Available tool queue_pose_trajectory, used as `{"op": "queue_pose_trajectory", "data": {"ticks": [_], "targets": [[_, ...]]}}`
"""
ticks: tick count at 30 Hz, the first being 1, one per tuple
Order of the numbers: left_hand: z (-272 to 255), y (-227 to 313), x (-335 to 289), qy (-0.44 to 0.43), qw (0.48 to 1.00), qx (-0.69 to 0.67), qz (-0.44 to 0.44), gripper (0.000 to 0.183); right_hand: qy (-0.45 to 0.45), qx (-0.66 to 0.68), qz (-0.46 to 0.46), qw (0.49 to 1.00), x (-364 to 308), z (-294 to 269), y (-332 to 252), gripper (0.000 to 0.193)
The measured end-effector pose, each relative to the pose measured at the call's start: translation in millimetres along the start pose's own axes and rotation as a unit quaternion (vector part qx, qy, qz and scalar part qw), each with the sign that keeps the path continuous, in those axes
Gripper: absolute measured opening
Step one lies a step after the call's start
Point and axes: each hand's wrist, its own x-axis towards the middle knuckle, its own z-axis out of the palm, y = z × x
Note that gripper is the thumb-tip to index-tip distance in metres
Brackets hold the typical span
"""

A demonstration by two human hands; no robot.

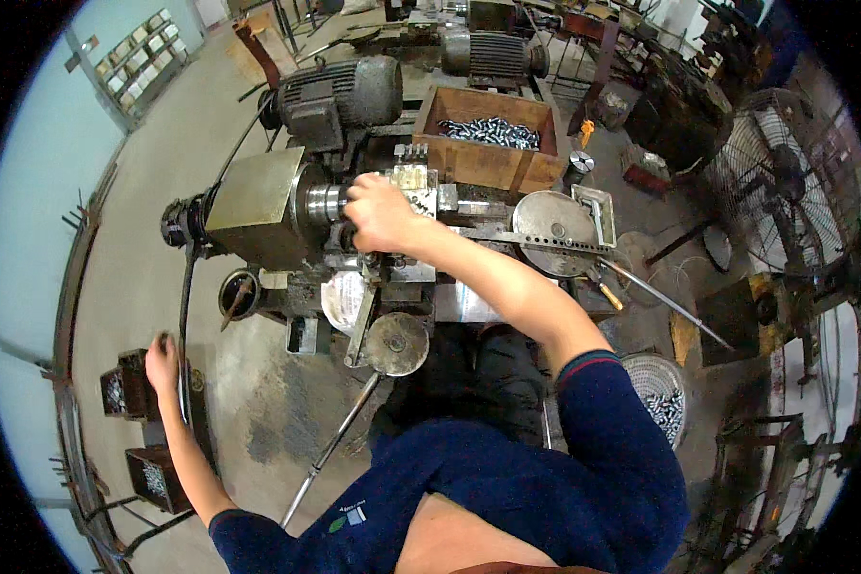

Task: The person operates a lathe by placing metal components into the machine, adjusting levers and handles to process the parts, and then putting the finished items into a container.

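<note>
My right hand [383,212] reaches over the small lathe and is closed at the front of its bright steel spindle [325,204]. The fingers are curled down, and whatever they grip there is hidden beneath them. Out to the left, my left hand [162,365] is raised beside an upright dark bar, with its fingers drawn together. A small dark patch shows at the fingertips, too small to name. Close to that hand stands a dark box [136,383] of small metal parts. Right of the spindle sits the tool slide [413,180].
Behind the lathe is a wooden crate [488,167] of shiny metal pieces, beside an electric motor [354,91]. Round plates on levers [399,344] stick out in front. A basket of parts [662,397] lies right, a fan [770,182] beyond. Another parts box [153,478] stands lower left.
</note>
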Motion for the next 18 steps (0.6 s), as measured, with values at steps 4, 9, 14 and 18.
{"op": "queue_pose_trajectory", "data": {"ticks": [4,9,14,18], "targets": [[10.7,8.9,-75.6,-0.033,0.989,0.062,-0.133,0.052,-0.198,-0.078,0.065,0.975,33.2,22.9,-10.1,0.025],[28.2,80.2,-126.3,-0.018,0.991,0.039,-0.13,0.051,-0.203,-0.061,0.078,0.974,38.5,32.9,-5.5,0.025],[13.5,91.5,-111.7,-0.06,0.99,0.071,-0.105,0.046,-0.199,-0.06,0.072,0.976,39.3,30.0,-5.2,0.021],[13.6,64.4,-92.1,-0.153,0.985,-0.002,-0.076,0.041,-0.096,-0.077,0.04,0.992,24.6,9.7,-1.8,0.022]]}}
